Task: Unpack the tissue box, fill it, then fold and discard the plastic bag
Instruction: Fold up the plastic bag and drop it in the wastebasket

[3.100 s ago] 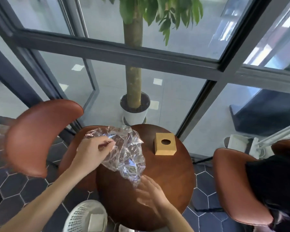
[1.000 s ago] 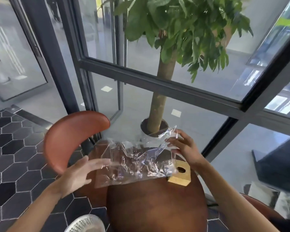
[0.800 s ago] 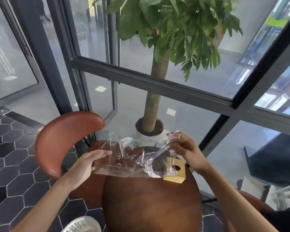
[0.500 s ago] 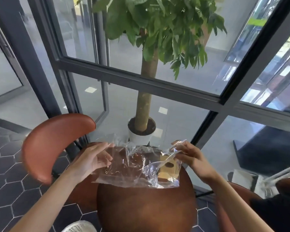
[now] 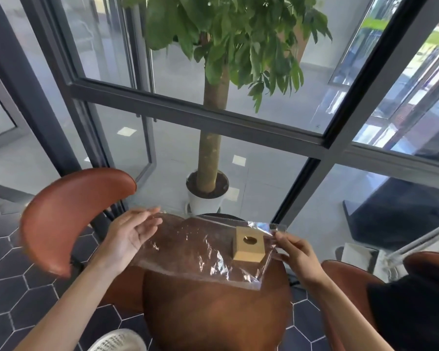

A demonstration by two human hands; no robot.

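A clear plastic bag (image 5: 200, 247) is stretched out flat above the round brown table (image 5: 213, 312). My left hand (image 5: 131, 234) holds its left edge with fingers spread along the film. At the right, my right hand (image 5: 293, 252) pinches the bag's right edge. A small tan wooden tissue box (image 5: 249, 244) with a round hole on top stands on the table's far right part, seen through the bag, which lies in front of it.
A brown curved chair back (image 5: 69, 214) stands at the left, another brown chair (image 5: 345, 282) at the right. A potted tree in a white pot (image 5: 207, 198) is beyond the table by the glass wall. A white mesh bin (image 5: 117, 342) sits at the bottom.
The crumpled bag has been pulled out flat between both hands. My hands moved apart, and the bag now spreads in front of the tissue box.
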